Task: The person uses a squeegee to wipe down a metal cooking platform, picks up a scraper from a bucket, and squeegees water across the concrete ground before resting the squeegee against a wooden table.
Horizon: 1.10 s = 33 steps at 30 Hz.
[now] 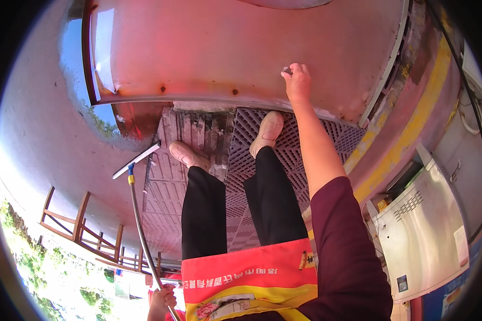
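Note:
My left hand [163,299], low at the left, is wrapped around the long metal handle of a floor squeegee [143,235]. The squeegee's straight blade rests on the wet floor left of my feet, joined to the handle by a blue and yellow fitting. Stretched forward, my right hand [298,83] is over a large reddish, shiny metal panel [214,48] with rust spots along its near edge. Its fingers are curled together, and a small greyish bit shows at the fingertips, too small to name. I cannot tell whether this hand touches the panel.
My shoes stand on ribbed tiles and a grey plastic grid mat [326,136] at the panel's near edge. A puddle [75,69] lies to the left. Wooden stools [80,219] stand further left. At right are a yellow floor stripe [407,139] and a metal cabinet [423,235].

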{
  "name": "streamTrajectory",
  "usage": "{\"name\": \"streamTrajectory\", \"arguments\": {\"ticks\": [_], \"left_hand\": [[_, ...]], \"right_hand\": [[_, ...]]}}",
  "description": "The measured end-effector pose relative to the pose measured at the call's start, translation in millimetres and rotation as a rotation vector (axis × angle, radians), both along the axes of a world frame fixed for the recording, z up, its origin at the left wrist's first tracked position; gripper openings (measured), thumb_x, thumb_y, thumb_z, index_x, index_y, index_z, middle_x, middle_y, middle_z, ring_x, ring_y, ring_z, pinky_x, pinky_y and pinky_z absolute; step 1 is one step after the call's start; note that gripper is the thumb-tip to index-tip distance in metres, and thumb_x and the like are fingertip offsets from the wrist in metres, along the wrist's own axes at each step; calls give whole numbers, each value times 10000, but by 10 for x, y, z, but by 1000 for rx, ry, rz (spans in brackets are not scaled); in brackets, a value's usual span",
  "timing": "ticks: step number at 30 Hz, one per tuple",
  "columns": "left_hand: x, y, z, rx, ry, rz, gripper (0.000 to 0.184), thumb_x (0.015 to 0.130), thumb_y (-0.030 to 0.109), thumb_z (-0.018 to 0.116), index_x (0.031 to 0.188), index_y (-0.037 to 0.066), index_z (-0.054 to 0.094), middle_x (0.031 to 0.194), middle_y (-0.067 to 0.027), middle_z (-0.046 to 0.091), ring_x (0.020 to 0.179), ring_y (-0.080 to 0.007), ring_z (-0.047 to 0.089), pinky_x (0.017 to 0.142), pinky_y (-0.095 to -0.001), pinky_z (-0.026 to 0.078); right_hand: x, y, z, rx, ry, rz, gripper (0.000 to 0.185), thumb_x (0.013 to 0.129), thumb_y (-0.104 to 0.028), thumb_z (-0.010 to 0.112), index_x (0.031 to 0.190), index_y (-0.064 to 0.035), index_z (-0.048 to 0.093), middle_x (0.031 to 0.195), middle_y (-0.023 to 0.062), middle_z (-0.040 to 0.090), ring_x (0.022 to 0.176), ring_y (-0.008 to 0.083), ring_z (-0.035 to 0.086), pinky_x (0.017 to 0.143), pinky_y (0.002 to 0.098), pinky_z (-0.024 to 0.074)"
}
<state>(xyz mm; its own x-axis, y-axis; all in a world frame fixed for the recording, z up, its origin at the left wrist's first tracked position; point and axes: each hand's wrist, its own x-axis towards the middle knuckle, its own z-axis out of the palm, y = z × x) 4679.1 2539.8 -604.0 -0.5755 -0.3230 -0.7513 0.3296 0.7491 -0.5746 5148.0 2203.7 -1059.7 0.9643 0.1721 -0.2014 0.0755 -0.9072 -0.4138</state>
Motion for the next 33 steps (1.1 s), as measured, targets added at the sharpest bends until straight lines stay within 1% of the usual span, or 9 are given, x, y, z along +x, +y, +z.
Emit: {"name": "streamTrajectory", "arguments": {"ticks": [2, 5, 11, 14, 20, 24, 29, 32, 33], "left_hand": [[35, -18, -4, 14, 6, -24, 86, 798, 74, 468, 816, 35, 543, 442, 36, 283, 319, -77, 244, 321, -240, 221], [95, -32, -16, 22, 14, -38, 79, 795, 68, 474, 808, 33, 544, 440, 37, 286, 315, -75, 237, 317, -236, 213], [93, -53, -15, 35, 16, -50, 78, 795, 67, 474, 801, 29, 541, 438, 36, 284, 313, -73, 233, 314, -230, 204], [51, -59, -12, 44, 7, -39, 80, 793, 67, 472, 802, 25, 540, 441, 34, 284, 315, -76, 236, 314, -234, 204], [6, -70, -7, 46, 11, -31, 88, 786, 58, 461, 803, 20, 538, 442, 28, 285, 316, -84, 239, 312, -245, 203], [56, -87, -14, 38, 7, -65, 88, 785, 54, 457, 799, 19, 536, 438, 26, 284, 315, -85, 240, 312, -248, 204], [-161, -75, -16, 32, -24, 4, 84, 789, 53, 456, 796, 32, 537, 430, 28, 276, 310, -85, 241, 309, -249, 204], [-174, -90, -29, 24, -25, 16, 83, 793, 58, 459, 787, 42, 540, 428, 29, 272, 310, -85, 241, 310, -249, 204], [-190, -88, -22, 22, -27, 22, 84, 794, 59, 459, 783, 45, 541, 428, 29, 271, 310, -84, 241, 310, -249, 204]], "right_hand": [[20, 22, 19, -69, -37, 69, 201, 691, -105, 651, 825, -28, 523, 822, 121, 527, 705, 291, 546, 636, 371, 450], [58, -16, -14, -40, -13, 127, 178, 704, -106, 631, 812, -30, 512, 814, 134, 526, 740, 327, 537, 646, 401, 445], [138, -70, -63, -133, 32, 204, 110, 727, -83, 585, 809, -49, 520, 816, 143, 527, 760, 340, 535, 655, 413, 443], [175, -69, -136, -144, 49, 149, 95, 729, -69, 573, 808, -53, 523, 816, 143, 526, 750, 335, 534, 654, 406, 445], [94, -20, 51, 47, 25, 125, 97, 723, -69, 585, 791, -35, 525, 789, 149, 526, 747, 335, 529, 643, 411, 435], [125, 33, 58, -70, 22, 160, 110, 720, -80, 595, 786, -26, 525, 790, 152, 532, 753, 330, 533, 649, 410, 439], [129, 77, -31, -207, 52, 209, 88, 739, -114, 574, 762, -36, 540, 773, 151, 549, 730, 344, 537, 651, 420, 445], [113, 100, -39, -189, -6, 274, 71, 737, -113, 561, 745, -43, 563, 720, 133, 574, 662, 293, 568, 616, 371, 460], [49, 143, -17, -80, 156, 207, 70, 733, -107, 561, 741, -37, 566, 707, 122, 582, 647, 259, 574, 604, 347, 461]]}}
